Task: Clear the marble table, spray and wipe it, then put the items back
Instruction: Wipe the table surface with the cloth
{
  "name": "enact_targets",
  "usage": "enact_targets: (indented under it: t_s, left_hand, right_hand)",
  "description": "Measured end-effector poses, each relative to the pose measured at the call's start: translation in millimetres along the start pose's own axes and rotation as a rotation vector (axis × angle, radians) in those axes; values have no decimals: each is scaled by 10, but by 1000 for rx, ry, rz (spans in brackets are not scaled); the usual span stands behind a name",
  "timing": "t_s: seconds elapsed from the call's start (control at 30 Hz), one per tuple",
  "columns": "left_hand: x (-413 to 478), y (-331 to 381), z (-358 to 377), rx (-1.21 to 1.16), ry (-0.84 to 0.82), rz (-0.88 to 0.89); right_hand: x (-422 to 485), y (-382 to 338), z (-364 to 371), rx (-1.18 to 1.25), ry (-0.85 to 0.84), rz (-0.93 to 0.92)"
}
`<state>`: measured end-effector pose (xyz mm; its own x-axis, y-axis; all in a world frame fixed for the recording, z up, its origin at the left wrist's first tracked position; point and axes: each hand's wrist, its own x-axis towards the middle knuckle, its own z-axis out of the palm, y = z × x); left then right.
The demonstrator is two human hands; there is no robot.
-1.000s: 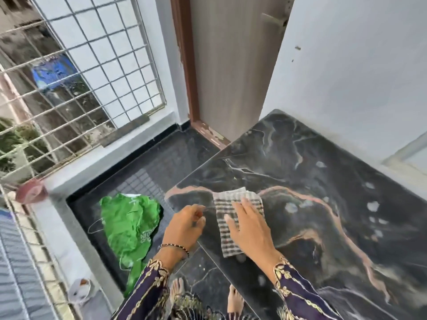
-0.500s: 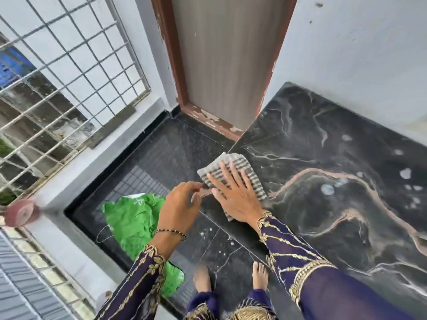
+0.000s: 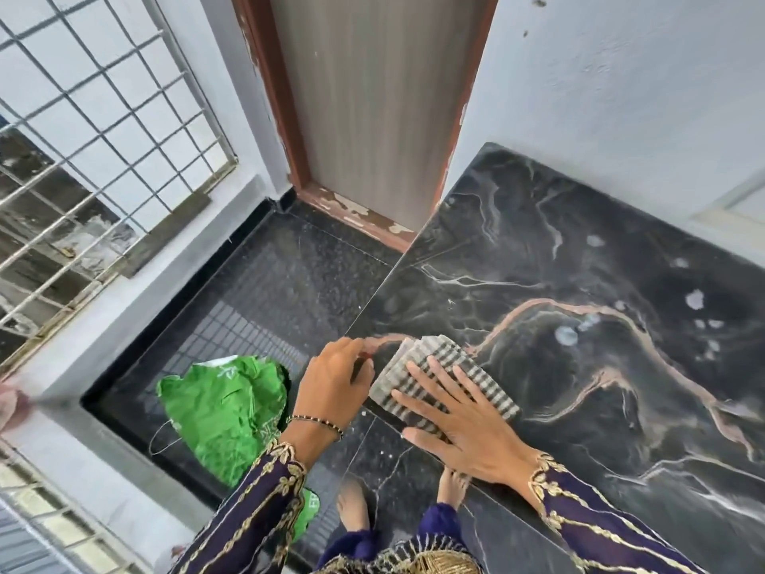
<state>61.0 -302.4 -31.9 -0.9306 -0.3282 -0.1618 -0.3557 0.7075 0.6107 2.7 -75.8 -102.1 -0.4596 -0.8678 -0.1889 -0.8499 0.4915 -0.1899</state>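
1. Right hand (image 3: 463,420): fingers spread flat, pressing the cloth (image 3: 443,377) onto the table (image 3: 579,366) at its near left edge.
2. Left hand (image 3: 331,383): loosely cupped at that edge, holding nothing visible.
3. Keep the palm flat; sweep toward the pale wet spots (image 3: 695,300).
4. Overlap passes so no streaks remain.

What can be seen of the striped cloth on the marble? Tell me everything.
The striped cloth is a thin woven rag, pale grey-white with dark stripes, folded into several layers whose edges fan out at its far end. It lies flat on the black marble table near the table's left edge, over a pinkish vein. The right hand presses it down with open, spread fingers, covering its near part. The left hand is curled at the table edge right beside it; whether it touches the cloth cannot be told.
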Motion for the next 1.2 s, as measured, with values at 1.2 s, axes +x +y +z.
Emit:
enact_targets:
  t_s: [1.2]
  left_hand:
    - [2594, 1373, 818, 620, -494, 5]
  right_hand:
    - [2217, 3845, -1031, 58, 56, 247]
